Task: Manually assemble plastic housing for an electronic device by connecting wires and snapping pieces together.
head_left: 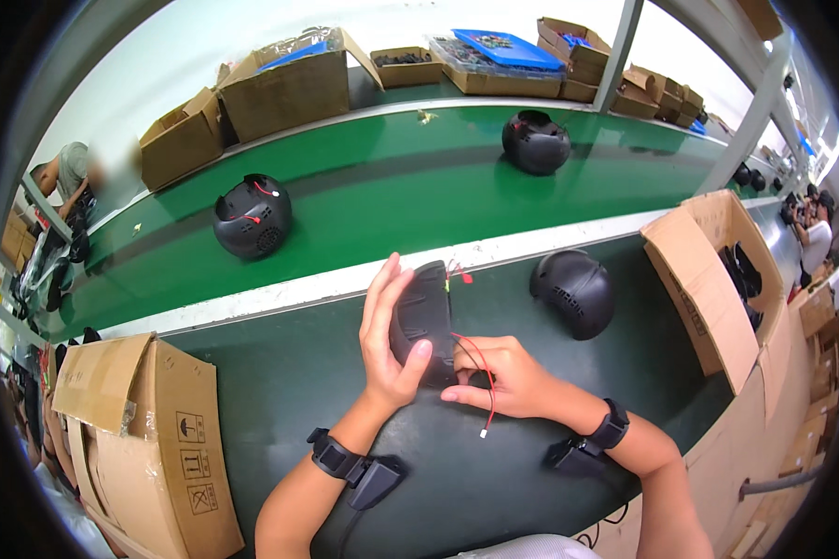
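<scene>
A rounded black plastic shell (427, 317) stands on its side above the dark green bench, its open face to the right. My left hand (387, 345) wraps its outer left side, fingers up and thumb near the bottom. At the open face is my right hand (505, 377), fingers curled and thumb below; its fingertips are partly hidden, so I cannot tell what they pinch. A red wire (485, 373) with a small white plug runs from the shell over those fingers. Another short red lead (464, 277) sticks out at the shell's top.
A second black shell (573, 293) lies on the bench to the right. Open cartons flank me, left (149, 438) and right (708, 289), the right one holding black parts. Beyond a white rail, two black round housings (253, 216) (535, 143) sit on a green conveyor (373, 196).
</scene>
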Demonstrator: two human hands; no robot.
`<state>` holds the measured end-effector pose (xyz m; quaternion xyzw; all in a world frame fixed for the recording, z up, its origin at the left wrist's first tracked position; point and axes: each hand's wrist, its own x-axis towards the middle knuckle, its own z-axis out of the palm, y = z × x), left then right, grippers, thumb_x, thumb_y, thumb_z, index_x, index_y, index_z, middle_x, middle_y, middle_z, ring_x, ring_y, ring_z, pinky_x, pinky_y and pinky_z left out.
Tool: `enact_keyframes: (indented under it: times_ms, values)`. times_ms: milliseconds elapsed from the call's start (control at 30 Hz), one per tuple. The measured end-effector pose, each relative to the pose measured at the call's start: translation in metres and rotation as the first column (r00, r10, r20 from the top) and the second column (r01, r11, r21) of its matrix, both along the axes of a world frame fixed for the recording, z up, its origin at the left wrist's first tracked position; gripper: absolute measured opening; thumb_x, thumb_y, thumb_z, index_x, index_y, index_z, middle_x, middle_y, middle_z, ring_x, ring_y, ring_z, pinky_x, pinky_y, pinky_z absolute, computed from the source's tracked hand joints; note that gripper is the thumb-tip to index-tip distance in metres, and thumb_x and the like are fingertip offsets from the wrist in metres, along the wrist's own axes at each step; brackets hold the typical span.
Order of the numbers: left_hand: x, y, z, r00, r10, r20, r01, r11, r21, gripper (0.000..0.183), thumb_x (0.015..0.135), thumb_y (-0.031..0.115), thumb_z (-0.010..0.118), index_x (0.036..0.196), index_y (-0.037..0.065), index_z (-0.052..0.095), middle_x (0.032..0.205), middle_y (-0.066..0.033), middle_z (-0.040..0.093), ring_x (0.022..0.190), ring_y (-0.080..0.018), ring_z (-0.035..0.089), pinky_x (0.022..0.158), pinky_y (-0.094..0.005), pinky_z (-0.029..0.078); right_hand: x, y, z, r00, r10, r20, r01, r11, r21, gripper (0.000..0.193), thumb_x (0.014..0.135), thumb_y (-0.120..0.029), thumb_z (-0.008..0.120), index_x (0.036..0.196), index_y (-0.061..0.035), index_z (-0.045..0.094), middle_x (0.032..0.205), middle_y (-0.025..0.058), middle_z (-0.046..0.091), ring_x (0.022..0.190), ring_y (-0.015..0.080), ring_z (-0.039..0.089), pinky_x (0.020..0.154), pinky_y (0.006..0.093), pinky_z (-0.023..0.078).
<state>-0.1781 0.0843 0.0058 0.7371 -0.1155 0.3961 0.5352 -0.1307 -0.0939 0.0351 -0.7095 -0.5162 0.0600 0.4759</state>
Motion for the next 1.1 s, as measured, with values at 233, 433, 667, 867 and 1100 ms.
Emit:
enact_keyframes:
  times_ms: [233,433,667,867,1100]
  values:
    - [0.000,0.007,-0.003,0.998,-0.063,-0.019,0.064,0.997,0.048,0.070,0.072,0.028,0.068,0.131,-0.006,0.049,0.134,-0.0275,0.050,0.127,-0.0384,0.049,0.107,-0.0445,0.035,-0.001,-0.016,0.038,0.897,-0.221,0.382,0.326,0.916,-0.235,0.042,0.077,-0.040,0.075,0.065,-0.0077,0.052,0.060,0.0049,0.052,0.054,0.0223,0.059,0.047,0.0343,0.044]
    - [-0.001,0.010,-0.003,0.999,-0.046,-0.026,0.047,0.997,0.062,0.071,0.070,0.027,0.069,0.131,-0.005,0.050,0.133,-0.0262,0.051,0.126,-0.0373,0.050,0.108,-0.0445,0.036,0.004,-0.017,0.042,0.868,-0.149,0.474,0.232,0.965,-0.121,0.022,0.080,-0.022,0.071,0.078,-0.0068,0.056,0.062,0.0050,0.053,0.056,0.0239,0.058,0.049,0.0360,0.045]
    - [-0.002,0.011,-0.005,0.999,-0.035,-0.038,0.037,0.998,0.051,0.070,0.070,0.028,0.068,0.130,-0.005,0.050,0.133,-0.0245,0.052,0.125,-0.0367,0.050,0.107,-0.0439,0.036,0.000,-0.015,0.058,0.856,-0.058,0.514,0.163,0.974,-0.160,0.016,0.073,-0.011,0.070,0.075,-0.0047,0.055,0.065,0.0065,0.051,0.059,0.0239,0.057,0.052,0.0362,0.046]
    - [-0.002,0.015,-0.005,0.999,-0.039,-0.030,0.041,0.997,0.064,0.071,0.069,0.027,0.068,0.130,-0.005,0.050,0.133,-0.0243,0.052,0.125,-0.0360,0.050,0.107,-0.0432,0.036,0.001,-0.010,0.062,0.786,0.065,0.615,0.093,0.971,-0.221,0.012,0.067,-0.007,0.063,0.073,-0.0050,0.053,0.070,0.0054,0.049,0.064,0.0211,0.057,0.056,0.0343,0.048]
    - [-0.003,0.013,-0.001,0.997,-0.074,-0.024,0.076,0.995,0.067,0.070,0.071,0.026,0.067,0.131,-0.005,0.050,0.132,-0.0244,0.053,0.124,-0.0362,0.051,0.107,-0.0420,0.037,0.016,0.006,0.078,0.823,0.106,0.558,0.021,0.976,-0.216,0.013,0.069,-0.006,0.065,0.075,-0.0045,0.054,0.071,0.0075,0.052,0.067,0.0247,0.059,0.060,0.0369,0.049]
